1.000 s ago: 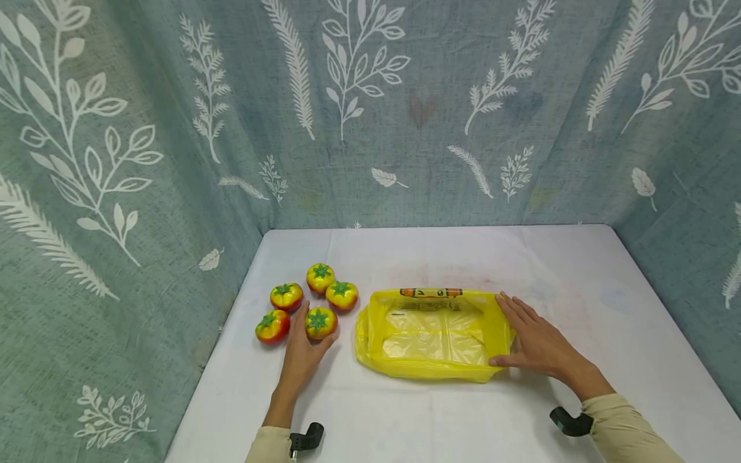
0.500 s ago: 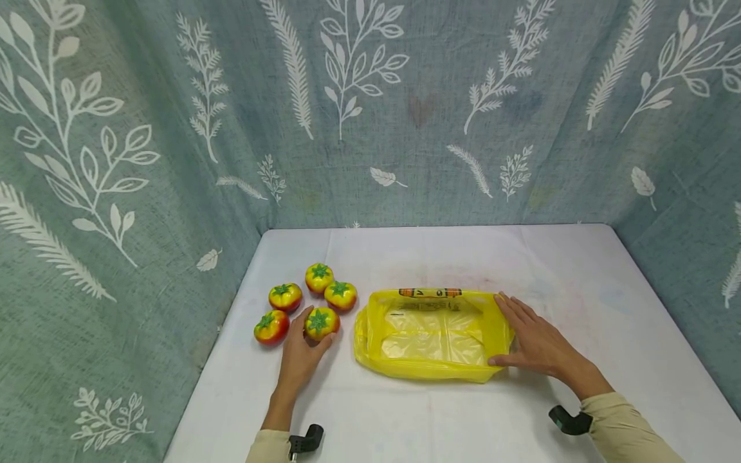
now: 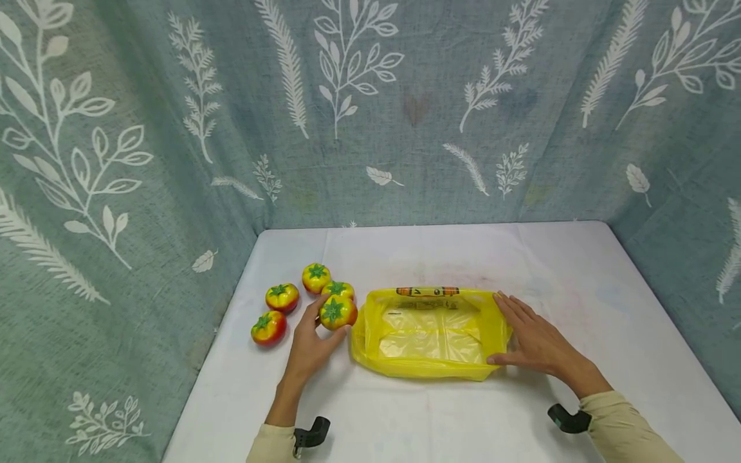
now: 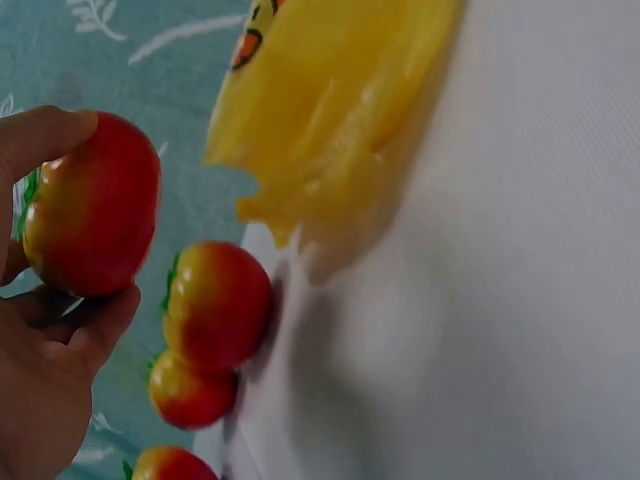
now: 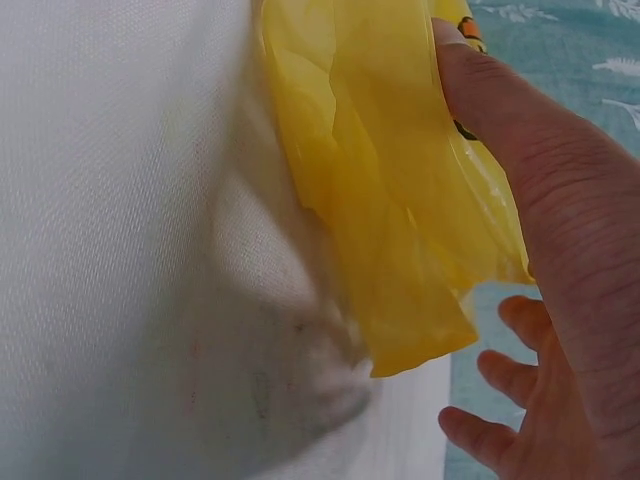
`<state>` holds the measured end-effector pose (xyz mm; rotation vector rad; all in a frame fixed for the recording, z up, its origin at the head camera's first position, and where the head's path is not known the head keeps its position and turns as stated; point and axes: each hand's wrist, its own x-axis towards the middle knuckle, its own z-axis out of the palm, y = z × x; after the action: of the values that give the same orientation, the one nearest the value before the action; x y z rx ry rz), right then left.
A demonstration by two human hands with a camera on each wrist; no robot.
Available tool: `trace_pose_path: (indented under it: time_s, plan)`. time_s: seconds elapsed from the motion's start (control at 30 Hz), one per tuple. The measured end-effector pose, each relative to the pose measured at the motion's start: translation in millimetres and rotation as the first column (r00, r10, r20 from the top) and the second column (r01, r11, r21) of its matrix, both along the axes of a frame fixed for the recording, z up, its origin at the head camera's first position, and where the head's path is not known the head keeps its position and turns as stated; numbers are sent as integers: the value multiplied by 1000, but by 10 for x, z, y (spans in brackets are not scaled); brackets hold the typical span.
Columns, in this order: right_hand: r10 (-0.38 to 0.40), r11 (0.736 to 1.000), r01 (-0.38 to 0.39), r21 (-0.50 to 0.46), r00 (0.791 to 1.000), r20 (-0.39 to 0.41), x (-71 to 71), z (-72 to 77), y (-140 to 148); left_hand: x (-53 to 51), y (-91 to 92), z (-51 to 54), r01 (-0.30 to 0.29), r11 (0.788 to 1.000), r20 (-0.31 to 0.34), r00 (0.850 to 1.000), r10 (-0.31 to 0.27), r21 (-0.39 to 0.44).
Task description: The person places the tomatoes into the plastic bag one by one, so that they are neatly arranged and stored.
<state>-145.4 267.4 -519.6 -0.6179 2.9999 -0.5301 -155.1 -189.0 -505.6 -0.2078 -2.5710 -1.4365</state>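
Observation:
In the head view my left hand grips a red-and-yellow tomato with a green leafy top between thumb and fingers. The left wrist view shows this tomato raised off the table, apart from the others. To its right, a yellow plastic bag stands with its mouth spread wide, and nothing is visible inside. My right hand rests against the bag's right end, fingers extended. In the right wrist view the thumb touches the bag, while the other fingers are spread.
Several more tomatoes stand on the left of the white table: one nearest, another tomato behind it, and two farther back, partly behind the held one. A patterned green-blue curtain surrounds the table's back and sides.
My left hand has lifted the tomato off the table and moved it right and away from me, nearer the bag. The right hand and the bag stay in place.

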Motion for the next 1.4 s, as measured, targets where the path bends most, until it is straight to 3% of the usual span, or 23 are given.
trace_pose_path:
  time_s: [0.37, 0.63, 1.0, 1.2, 1.4]
  plan:
    - [1, 1000, -1, -14, 1000, -2, -5, 12, 3, -119, 351, 201, 134, 991, 7, 991, -134, -23]
    - [0, 1000, 0, -14, 1000, 1, 8, 17, -1, -201, 608, 293, 254, 967, 20, 967, -253, -31]
    - [-18, 1000, 19, -20, 1000, 24, 25, 43, -8, -311, 986, 358, 434, 883, 29, 899, -437, -180]
    - [-26, 1000, 26, -15, 999, 29, 35, 51, 1, -329, 1201, 425, 501, 837, 53, 863, -502, -219]
    - [-35, 999, 37, -23, 998, 43, 44, 67, -3, -357, 1366, 428, 544, 796, 69, 834, -547, -265]
